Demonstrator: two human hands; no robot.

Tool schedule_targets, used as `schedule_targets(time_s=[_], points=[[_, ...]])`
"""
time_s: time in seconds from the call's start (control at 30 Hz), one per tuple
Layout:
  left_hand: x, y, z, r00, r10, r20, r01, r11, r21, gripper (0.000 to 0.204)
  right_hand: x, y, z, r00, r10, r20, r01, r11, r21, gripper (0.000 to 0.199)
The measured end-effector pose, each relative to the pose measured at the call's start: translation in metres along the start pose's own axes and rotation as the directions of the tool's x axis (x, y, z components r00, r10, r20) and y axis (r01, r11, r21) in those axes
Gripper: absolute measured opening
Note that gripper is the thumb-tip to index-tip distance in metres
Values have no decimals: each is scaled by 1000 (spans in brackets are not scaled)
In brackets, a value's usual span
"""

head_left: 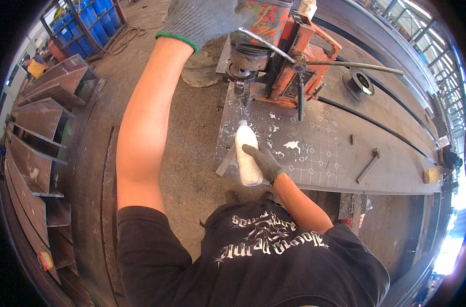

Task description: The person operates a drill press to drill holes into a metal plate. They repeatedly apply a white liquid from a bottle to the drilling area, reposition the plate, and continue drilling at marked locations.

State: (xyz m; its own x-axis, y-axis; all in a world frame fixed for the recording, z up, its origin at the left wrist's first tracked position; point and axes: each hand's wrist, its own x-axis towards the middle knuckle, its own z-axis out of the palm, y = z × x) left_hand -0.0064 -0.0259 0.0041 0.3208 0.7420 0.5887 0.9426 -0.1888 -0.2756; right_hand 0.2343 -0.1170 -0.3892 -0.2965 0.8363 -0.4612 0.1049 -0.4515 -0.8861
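A white plastic bottle (246, 153) lies tilted over the steel worktop's (376, 179) near edge; no labels, signs or screens.

A metal fabrication workshop: an orange magnetic drill (289, 61) stands on a long steel plate (376, 138) marked with a chalk grid, welded steel beams (38, 148) lie stacked on the concrete floor (187, 153), and blue drums (92, 28) fill a rack.
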Motion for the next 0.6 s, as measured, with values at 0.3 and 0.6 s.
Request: schedule_targets(time_s=[0.3,0.6], points=[[-5,2,-4,1000,16,-20,-15,999,33,52,3,7,-1,1000,-2,-13,2,1000,16,67],[-2,2,-7,998,-20,56,19,1000,19,56,1,3,-2,1000,-27,-5,27,998,54,68]])
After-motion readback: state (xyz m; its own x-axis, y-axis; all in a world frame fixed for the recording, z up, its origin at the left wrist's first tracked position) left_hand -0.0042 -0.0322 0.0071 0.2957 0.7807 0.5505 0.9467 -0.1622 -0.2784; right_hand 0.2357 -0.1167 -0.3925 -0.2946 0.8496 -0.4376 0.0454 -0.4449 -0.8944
